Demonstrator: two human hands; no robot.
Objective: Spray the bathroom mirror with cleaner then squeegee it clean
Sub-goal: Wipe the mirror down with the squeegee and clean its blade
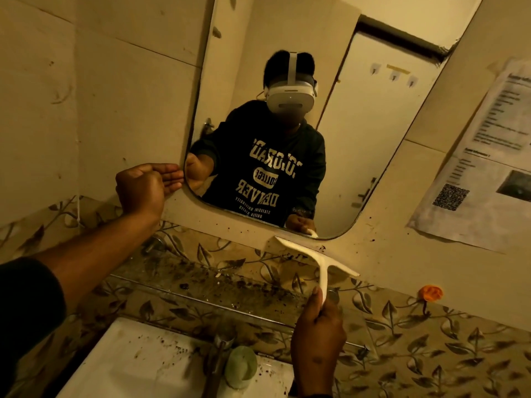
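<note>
Below the mirror (287,38), squeegee (317,261) in right hand (317,340).

squeegee (311,261) white, soap (240,366) pale green, wall tiles (431,354) leaf-vine pattern, hook (430,293) orange, sink (120,360) white

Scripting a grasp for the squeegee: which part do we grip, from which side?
Grip the squeegee by its handle stem, coming from below, as the right hand does. It is T-shaped: the wide blade sits on top against the wall just under the mirror, and the narrow stem hangs down and clear, so fingers can wrap it.
</note>
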